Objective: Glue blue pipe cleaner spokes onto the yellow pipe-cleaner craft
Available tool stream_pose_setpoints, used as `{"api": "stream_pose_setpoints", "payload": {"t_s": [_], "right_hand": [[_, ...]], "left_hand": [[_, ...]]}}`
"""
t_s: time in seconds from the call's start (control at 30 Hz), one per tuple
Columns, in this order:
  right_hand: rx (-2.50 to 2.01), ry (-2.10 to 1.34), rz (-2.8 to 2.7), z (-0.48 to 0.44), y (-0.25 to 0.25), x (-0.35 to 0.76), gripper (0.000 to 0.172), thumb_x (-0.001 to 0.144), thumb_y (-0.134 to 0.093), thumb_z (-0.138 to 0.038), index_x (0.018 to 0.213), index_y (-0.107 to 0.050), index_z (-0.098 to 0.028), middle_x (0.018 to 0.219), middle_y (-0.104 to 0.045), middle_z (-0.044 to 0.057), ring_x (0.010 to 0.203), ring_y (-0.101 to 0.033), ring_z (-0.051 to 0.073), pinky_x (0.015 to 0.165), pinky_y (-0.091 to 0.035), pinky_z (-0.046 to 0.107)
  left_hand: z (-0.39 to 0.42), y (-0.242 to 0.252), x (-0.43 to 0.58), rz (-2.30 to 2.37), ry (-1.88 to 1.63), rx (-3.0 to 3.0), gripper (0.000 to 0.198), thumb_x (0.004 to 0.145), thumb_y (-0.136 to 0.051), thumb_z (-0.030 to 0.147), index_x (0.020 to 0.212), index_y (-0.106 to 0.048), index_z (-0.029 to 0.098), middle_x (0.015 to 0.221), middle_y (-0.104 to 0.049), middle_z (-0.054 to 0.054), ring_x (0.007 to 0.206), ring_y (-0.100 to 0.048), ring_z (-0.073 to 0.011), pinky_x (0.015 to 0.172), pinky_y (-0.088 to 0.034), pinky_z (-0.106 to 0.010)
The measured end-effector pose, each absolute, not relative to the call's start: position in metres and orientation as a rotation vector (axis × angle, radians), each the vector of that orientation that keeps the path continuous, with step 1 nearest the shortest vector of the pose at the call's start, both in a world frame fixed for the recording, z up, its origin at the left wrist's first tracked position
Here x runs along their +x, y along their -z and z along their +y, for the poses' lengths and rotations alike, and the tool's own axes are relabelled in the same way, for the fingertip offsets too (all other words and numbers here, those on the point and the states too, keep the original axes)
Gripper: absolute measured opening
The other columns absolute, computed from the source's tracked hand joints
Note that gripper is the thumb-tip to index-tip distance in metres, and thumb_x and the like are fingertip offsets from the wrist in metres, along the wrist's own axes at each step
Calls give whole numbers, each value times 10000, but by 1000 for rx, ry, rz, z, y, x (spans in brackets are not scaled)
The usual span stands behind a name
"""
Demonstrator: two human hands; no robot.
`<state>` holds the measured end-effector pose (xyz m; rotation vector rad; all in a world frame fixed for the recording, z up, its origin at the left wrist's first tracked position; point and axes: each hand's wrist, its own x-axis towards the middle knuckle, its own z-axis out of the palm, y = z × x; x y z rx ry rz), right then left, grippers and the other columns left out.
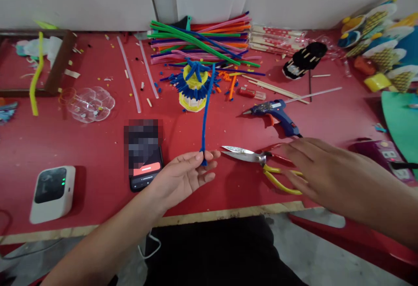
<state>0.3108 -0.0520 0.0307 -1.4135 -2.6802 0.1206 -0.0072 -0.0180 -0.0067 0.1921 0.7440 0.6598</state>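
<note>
My left hand point(187, 170) pinches a blue pipe cleaner point(204, 116) near its lower end, which looks bent or doubled at the fingertips. The stem rises upright, its tip passing beside a small blue and yellow pipe cleaner figure point(194, 85) on the table. Over the handles of yellow-handled scissors point(248, 154) hovers my right hand point(313, 164), fingers stretched and thumb apart. The scissors lie with their blades slightly parted, pointing left. My right fingertips cover part of the handles, so contact is unclear. A blue hot glue gun point(277, 114) lies beyond my right hand.
Coloured pipe cleaners point(202, 38) are heaped at the back wall. A phone point(143, 155) and a white device point(54, 194) lie left. Wooden sticks point(277, 88), a black figure point(303, 59), a clear flower-shaped tray point(93, 104) and a brown frame point(62, 62) occupy the red table point(179, 199).
</note>
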Motion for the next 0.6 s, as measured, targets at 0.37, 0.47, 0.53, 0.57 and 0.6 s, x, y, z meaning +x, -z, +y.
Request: {"api": "stream_pose_setpoints", "payload": {"t_s": [0.37, 0.47, 0.53, 0.57, 0.6], "right_hand": [[-950, -564, -2347, -14, -19, 217, 361, 1020, -662, -339, 1351, -671, -197, 1016, -824, 57, 894, -790, 180, 800, -641, 286], [-894, -558, -2271, -11, -8, 216, 268, 1032, -625, -252, 1278, -705, -182, 1017, -831, 50, 898, -793, 156, 816, -634, 261], [-908, -557, -2252, -12, -4, 217, 263, 1034, -613, -238, 1274, -711, -196, 1004, -833, 39, 881, -795, 152, 802, -635, 257], [-921, -558, -2257, -13, -3, 218, 269, 1033, -613, -244, 1281, -712, -209, 991, -833, 32, 867, -796, 152, 791, -637, 258], [-933, -556, -2266, -13, -2, 218, 276, 1033, -615, -251, 1289, -712, -221, 982, -834, 28, 857, -798, 154, 784, -640, 261]], "left_hand": [[-18, -2, 7, 761, -574, 384, 273, 671, -998, 395, 802, -850, 207, 799, -791, 7, 746, -688, -88, 777, -559, -186], [-14, 2, 10, 769, -589, 437, 299, 656, -1001, 416, 806, -851, 206, 821, -796, 6, 794, -693, -95, 793, -554, -180], [-13, 6, 11, 773, -604, 462, 313, 659, -998, 429, 826, -855, 206, 841, -807, 1, 826, -704, -102, 825, -557, -188], [-13, 7, 12, 770, -610, 476, 317, 668, -991, 441, 833, -856, 207, 845, -811, -4, 842, -713, -111, 852, -560, -204], [-14, 9, 12, 764, -612, 494, 317, 682, -982, 455, 837, -857, 208, 847, -816, -10, 858, -724, -125, 886, -562, -227]]}}
